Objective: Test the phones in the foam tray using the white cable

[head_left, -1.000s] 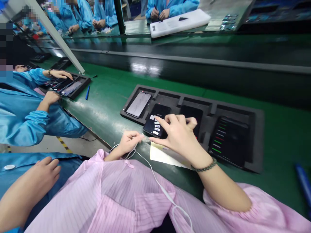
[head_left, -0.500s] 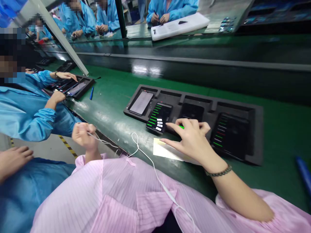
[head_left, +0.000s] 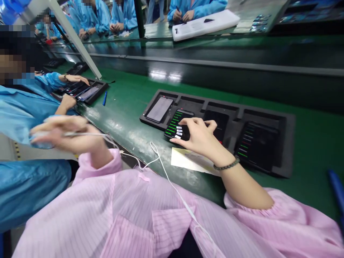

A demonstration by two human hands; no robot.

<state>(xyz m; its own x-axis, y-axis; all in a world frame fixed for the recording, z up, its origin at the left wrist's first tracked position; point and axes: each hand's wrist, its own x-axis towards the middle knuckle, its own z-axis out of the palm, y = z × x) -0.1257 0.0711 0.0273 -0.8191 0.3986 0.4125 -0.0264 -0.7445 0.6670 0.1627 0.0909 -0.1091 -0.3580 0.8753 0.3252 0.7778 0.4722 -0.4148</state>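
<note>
A black foam tray holds several phones. My right hand is over the phone with green bars and white labels, thumb and forefinger apart near its lower right edge. A phone with a pale screen lies in the leftmost slot, and a large dark phone in the rightmost. Blurred by motion, my left hand is raised left of the table edge, the white earphone cable running from its fingers. A yellow and white paper lies below my right hand.
At the left, a person in blue reaches over another phone tray. A blue pen lies nearby, and a blue object at the right edge. Beyond the raised ledge, a white foam block rests before other people.
My right hand has moved left, onto the phone with green bars. My left hand has swung left and up, its fingers more extended, with the cable. The view has shifted slightly.
</note>
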